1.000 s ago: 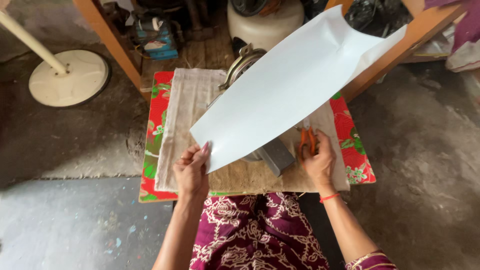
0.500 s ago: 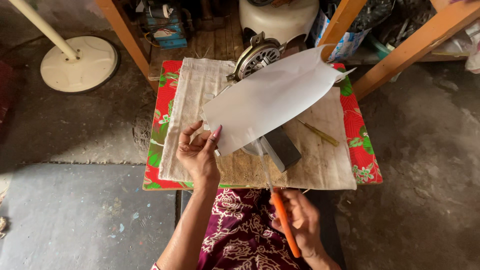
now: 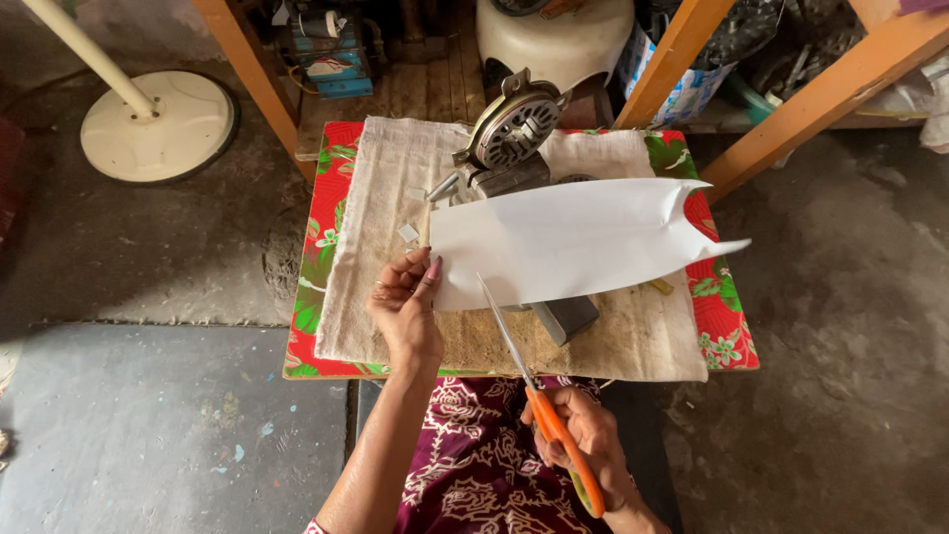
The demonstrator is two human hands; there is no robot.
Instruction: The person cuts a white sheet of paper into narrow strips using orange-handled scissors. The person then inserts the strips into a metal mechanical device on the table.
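My left hand (image 3: 405,302) pinches the near left corner of a large white paper sheet (image 3: 563,242) and holds it above the low table. My right hand (image 3: 583,445) grips orange-handled scissors (image 3: 539,400) over my lap, their blades pointing up at the sheet's lower edge. Under the sheet stand a round metal motor housing (image 3: 514,124) and a dark metal block (image 3: 565,316), both partly hidden.
The small table has a red floral cover (image 3: 316,257) and a beige cloth (image 3: 381,227) on top. A white fan base (image 3: 158,124) stands at the far left. Orange wooden frame legs (image 3: 791,109), a white tank and clutter lie behind. Concrete floor surrounds the table.
My right hand took the scissors off the table, drew them back to my lap and now raises the blades to the paper's edge. The sheet has swung down and turned rightward.
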